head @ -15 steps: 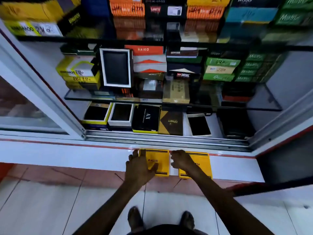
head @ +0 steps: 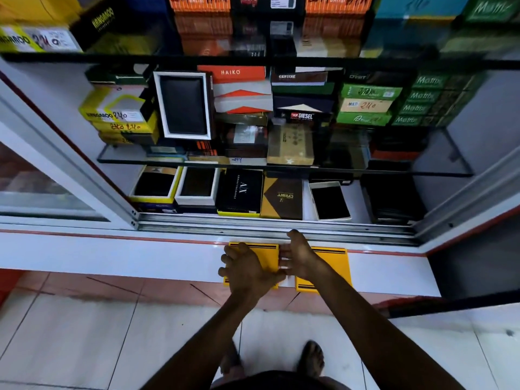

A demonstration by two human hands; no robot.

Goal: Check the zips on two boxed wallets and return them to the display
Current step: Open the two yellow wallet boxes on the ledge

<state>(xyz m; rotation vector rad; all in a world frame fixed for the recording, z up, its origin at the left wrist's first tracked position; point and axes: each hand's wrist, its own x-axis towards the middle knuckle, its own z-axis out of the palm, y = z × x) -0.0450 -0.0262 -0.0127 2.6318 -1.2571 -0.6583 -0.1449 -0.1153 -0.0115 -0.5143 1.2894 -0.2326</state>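
Two yellow boxes lie side by side on the white ledge (head: pixel 168 257) in front of the open display case (head: pixel 281 192). The left hand (head: pixel 249 270) rests spread and flat on the left box (head: pixel 267 256), fingers loose, gripping nothing. The right hand (head: pixel 302 256) lies open over the near-left part of the right box (head: pixel 334 266), its fingers reaching toward the gap between the boxes. Both lids are closed.

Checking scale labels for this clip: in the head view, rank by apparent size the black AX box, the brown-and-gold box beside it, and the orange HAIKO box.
1. Black AX box, largest.
2. Brown-and-gold box, slightly smaller.
3. Orange HAIKO box, smallest; only its edge face shows, and it sits farther back, so true size is unsure.
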